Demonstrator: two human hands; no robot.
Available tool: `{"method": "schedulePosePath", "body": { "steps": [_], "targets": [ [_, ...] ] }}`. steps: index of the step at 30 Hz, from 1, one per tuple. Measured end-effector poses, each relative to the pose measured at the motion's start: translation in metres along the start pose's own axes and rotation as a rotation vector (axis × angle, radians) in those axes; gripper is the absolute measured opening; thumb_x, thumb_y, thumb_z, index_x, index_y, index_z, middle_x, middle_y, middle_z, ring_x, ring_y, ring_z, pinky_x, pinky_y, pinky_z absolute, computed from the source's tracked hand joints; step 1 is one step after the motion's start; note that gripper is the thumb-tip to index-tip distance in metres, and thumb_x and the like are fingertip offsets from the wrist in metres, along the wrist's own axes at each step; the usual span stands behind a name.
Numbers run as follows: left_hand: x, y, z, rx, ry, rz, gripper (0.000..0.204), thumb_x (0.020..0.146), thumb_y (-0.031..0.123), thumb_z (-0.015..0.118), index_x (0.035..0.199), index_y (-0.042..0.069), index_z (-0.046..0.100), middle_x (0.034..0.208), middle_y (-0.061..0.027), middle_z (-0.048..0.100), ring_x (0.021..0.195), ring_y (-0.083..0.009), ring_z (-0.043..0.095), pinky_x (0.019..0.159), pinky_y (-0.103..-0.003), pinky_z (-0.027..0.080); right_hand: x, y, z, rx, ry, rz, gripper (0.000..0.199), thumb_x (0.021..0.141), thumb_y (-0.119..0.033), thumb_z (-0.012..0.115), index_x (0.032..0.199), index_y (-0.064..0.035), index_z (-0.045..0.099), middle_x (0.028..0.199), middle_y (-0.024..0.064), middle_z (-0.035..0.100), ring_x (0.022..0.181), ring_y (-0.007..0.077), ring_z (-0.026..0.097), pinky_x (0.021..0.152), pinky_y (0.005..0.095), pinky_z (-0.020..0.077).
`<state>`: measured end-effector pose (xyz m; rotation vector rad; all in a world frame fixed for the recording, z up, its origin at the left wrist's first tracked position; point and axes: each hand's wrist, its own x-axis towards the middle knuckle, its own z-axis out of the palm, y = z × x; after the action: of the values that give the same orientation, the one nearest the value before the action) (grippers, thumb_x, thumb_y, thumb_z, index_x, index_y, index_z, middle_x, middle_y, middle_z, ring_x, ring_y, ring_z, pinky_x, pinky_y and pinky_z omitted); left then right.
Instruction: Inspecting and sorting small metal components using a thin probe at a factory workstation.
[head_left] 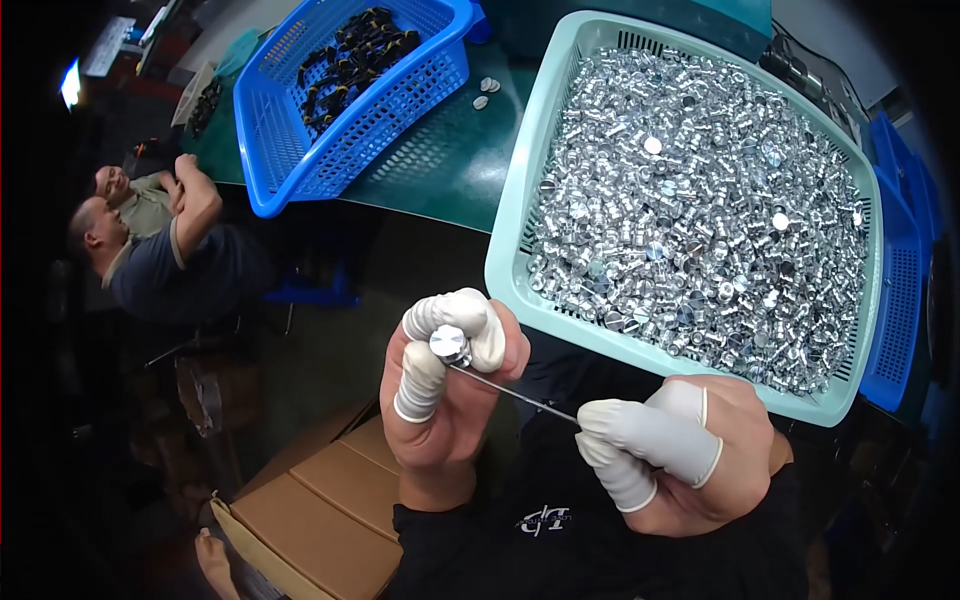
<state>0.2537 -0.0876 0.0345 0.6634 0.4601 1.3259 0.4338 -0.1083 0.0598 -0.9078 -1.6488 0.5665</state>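
My left hand point(445, 400) pinches a small round metal part point(449, 342) with a shiny flat face. White finger cots cover its thumb and some fingers. My right hand point(690, 450), also in white finger cots, grips a thin metal rod point(515, 393). The rod's far end reaches the underside of the part in my left fingers; whether it goes into the part I cannot tell. Whatever handle the rod has is hidden in my right fingers. Just beyond both hands stands a mint-green basket point(508, 215), filled with a great many similar small metal parts point(690, 210).
A blue perforated basket point(395, 125) with dark, yellow-marked pieces point(350, 65) stands on the green table point(440, 185). Several small pale discs point(487, 87) lie beside it. Another blue basket point(893, 310) is at right. A cardboard box point(330, 500) sits lower left. Two people point(165, 250) are at left.
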Motion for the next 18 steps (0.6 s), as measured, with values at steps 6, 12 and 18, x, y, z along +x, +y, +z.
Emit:
{"method": "schedulePosePath", "body": {
  "steps": [6,12,18],
  "targets": [
    [0.004,-0.001,0.01,0.033,-0.002,-0.01,0.039,0.089,0.037,0.06,0.107,0.003,0.059,0.081,-0.0036,0.048,0.073,-0.0165,0.043,0.063,-0.029,0.032,0.003,0.002,-0.008,0.036,0.005,0.018,0.026,0.063,-0.001,0.075,0.088,0.0018,0.068,0.05,0.0007,0.046,0.036,0.0114,0.043,0.034,0.0234,0.0298],
    [0.005,-0.005,0.011,0.066,-0.06,0.002,0.035,0.087,0.034,0.063,0.107,0.005,0.059,0.08,-0.0033,0.045,0.073,-0.0169,0.042,0.063,-0.03,0.032,0.005,0.005,-0.012,0.036,0.03,-0.039,0.018,0.069,0.002,0.073,0.086,0.0025,0.066,0.048,0.0002,0.045,0.035,0.0102,0.043,0.033,0.0225,0.0301],
    [0.006,-0.007,0.009,-0.013,-0.028,-0.036,0.033,0.089,0.034,0.061,0.106,0.006,0.06,0.081,-0.0034,0.046,0.076,-0.0171,0.042,0.064,-0.03,0.031,0.0,0.006,-0.015,0.06,0.042,-0.053,0.018,0.07,0.002,0.072,0.086,0.0033,0.066,0.048,0.0006,0.046,0.035,0.0102,0.044,0.033,0.0224,0.0311]
  ]
}}
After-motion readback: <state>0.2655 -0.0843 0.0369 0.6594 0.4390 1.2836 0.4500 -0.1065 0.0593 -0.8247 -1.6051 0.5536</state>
